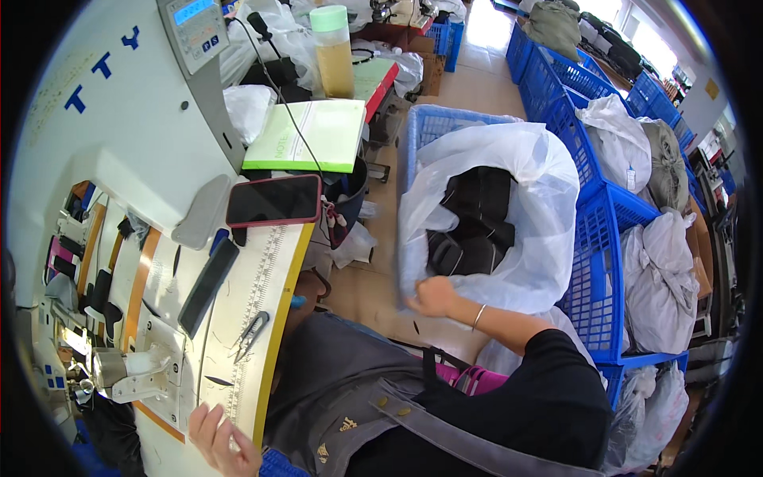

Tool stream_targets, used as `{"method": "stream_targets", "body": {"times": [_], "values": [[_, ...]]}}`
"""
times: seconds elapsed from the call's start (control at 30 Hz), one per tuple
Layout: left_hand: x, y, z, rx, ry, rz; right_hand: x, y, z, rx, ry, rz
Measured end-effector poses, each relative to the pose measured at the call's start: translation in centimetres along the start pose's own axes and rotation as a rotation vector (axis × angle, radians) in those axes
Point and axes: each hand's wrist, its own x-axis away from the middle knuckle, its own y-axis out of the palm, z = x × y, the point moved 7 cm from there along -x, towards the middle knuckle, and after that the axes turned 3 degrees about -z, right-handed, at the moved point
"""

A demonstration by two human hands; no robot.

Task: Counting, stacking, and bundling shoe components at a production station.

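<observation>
Blue crate (435, 126), white liner (547, 208); black pieces (478, 208), possibly fabric.

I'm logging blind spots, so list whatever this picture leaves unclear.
All in the head view:
Right hand: the hand itself hides whether it grips the white plastic bag or the blue crate.
Black pieces: the upper ones and the bag hide any beneath.
Left hand: the lower edge cuts off part of it.
White machine: the dark fisheye rim cuts off its left side.
</observation>
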Motion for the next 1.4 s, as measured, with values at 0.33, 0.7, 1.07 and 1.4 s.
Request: {"method": "stream_targets", "body": {"times": [0.33, 0.7, 1.07, 1.4], "values": [[-6.4, 6.2, 4.2, 0.307, 0.142, -0.254, -3.6, -7.4, 19.5, -0.054, 0.451, -0.224], [-8.3, 7.7, 5.2, 0.377, 0.131, -0.252, -9.2, -28.6, 20.2, -0.460, -0.359, 0.681], [-6.5, 9.5, 5.4, 0.418, 0.050, -0.355, -8.9, -6.8, 16.6, -0.279, 0.141, 0.400], [-7.0, 11.1, 6.6, 0.425, 0.006, -0.454, -2.2, -11.3, 23.6, -0.179, 0.560, 1.035]]}}
